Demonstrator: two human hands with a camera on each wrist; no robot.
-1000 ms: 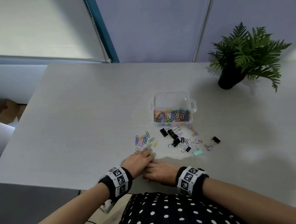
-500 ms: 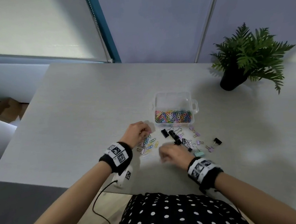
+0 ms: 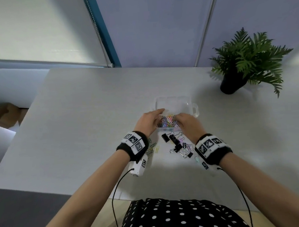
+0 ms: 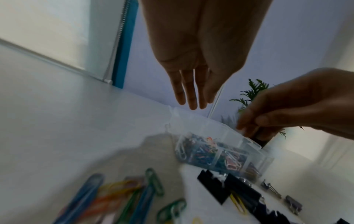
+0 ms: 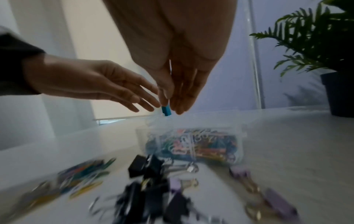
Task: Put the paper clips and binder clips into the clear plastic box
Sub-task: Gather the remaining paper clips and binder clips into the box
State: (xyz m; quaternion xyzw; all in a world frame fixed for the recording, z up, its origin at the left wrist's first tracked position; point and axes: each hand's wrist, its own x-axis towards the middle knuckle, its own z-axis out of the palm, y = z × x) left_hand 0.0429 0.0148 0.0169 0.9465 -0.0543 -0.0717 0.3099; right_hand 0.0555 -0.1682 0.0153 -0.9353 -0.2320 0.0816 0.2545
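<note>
At the bottom of the head view we see a black garment with white dots (image 3: 180, 217), cut off by the frame edge, and two bare forearms reaching up the picture over a pale grey table (image 3: 78, 118). Each wrist carries a black band with black-and-white markers, and a thin black cable hangs from each.

Just above the wrists lie the loose pieces: coloured paper clips (image 3: 153, 148) partly hidden under the left wrist, and black binder clips (image 3: 175, 143) with a few lilac ones at centre. In both wrist views these are smeared by blur, so we cannot count them.

Above them, near the middle of the frame, stands the clear plastic box (image 3: 175, 104), its near compartments full of coloured paper clips. Both hands hover over its near side, close together but apart. Our left hand (image 3: 149, 121) has its fingers straight and holds nothing, as the left wrist view shows. Our right hand (image 5: 173, 84) pinches a small blue piece (image 5: 166, 110) at its fingertips (image 5: 179, 109); what kind of clip it is we cannot tell.

Further up, at the right, a green fern-like potted plant (image 3: 247, 62) in a dark pot stands well apart from the box. Behind the table run lilac wall panels, a blue vertical strip and a white roller blind at upper left.
</note>
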